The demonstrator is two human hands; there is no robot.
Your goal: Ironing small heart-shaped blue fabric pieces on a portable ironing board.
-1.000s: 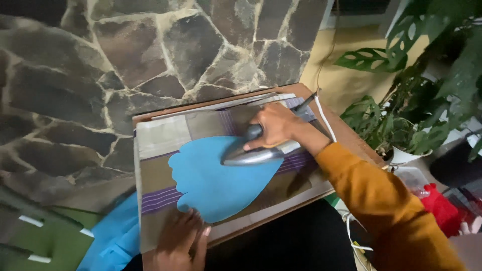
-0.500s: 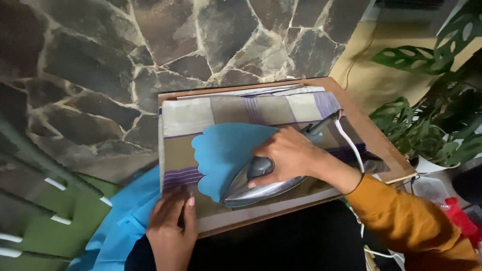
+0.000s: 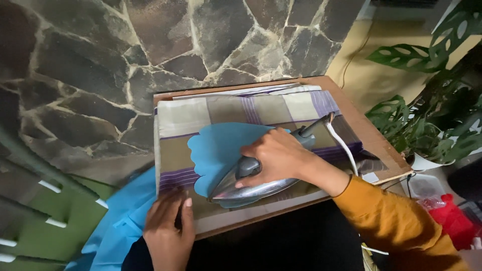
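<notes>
1. i see my right hand (image 3: 278, 158) wrapped around the handle of a grey metal iron (image 3: 256, 188), fingers curled tight over it.
2. the iron lies flat on a piece of blue cloth (image 3: 221, 145), its tip pointing toward the near left corner of the board.
3. the blue cloth is spread over a folded striped cloth (image 3: 241, 110) in beige, brown and purple, which covers a wooden board (image 3: 371, 138).
4. my left hand (image 3: 168, 233) presses flat on the near left edge of the striped cloth, fingers together, beside more blue cloth hanging off the board.
5. a white cord (image 3: 344, 148) runs from the back of the iron toward my orange sleeve (image 3: 396, 226).
6. a stone wall (image 3: 100, 60) stands behind the board, a leafy plant (image 3: 427, 120) to the right.
</notes>
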